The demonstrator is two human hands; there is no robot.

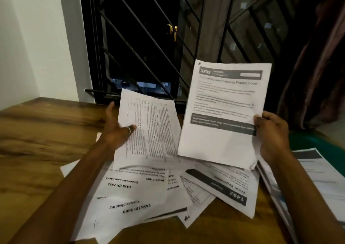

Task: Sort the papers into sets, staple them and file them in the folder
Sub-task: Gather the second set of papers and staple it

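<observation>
Sorting limp, light papers (130, 197).
My left hand (119, 131) pinched the table sheet (153, 128); right hand (272, 133) gripped the 3793 stack (222, 113) by its edge.

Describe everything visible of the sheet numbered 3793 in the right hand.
The sheet 3793 is white printed paper, held nearly upright above the paper pile. A dark header band carries the number; a blurred title ends in "Frozen Food"; text follows, then a second dark band, then blank paper. The right hand pinches its right edge, thumb in front. More sheet edges show behind its lower right corner. Its lower left overlaps the tabled sheet in the left hand.
</observation>
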